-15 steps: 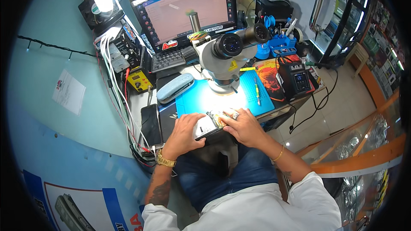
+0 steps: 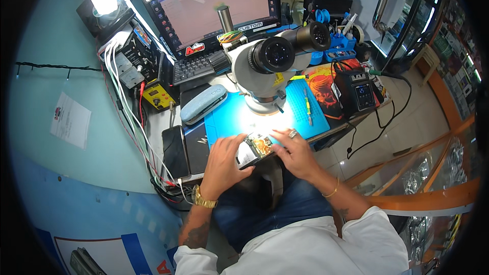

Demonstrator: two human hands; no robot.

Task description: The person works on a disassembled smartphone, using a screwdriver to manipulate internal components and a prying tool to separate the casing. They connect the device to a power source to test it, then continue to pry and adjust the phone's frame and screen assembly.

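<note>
An opened phone (image 2: 262, 145), with its back off, is held at the front edge of the blue work mat (image 2: 216, 126). Its pale battery part lies on the left, and its copper-and-green circuit board shows on the right. My left hand (image 2: 224, 162) grips the left end, thumb along the near edge and fingers over the far side. At the right end, my right hand (image 2: 297, 155) holds the phone between thumb and fingers. Just beyond, a microscope (image 2: 261, 84) stands over the brightly lit mat.
Left of the mat lie a grey-blue case (image 2: 204, 105) and a dark phone (image 2: 174, 152) near bundled white cables. A slim yellow tool (image 2: 308, 106) rests on the mat's right. Further right is a black soldering station (image 2: 362, 94). Behind are a keyboard (image 2: 192, 71) and monitor (image 2: 214, 12).
My right hand's fingers have shifted off the circuit board toward its right edge, baring more of it. My left hand keeps its hold. The whole view has shifted slightly.
</note>
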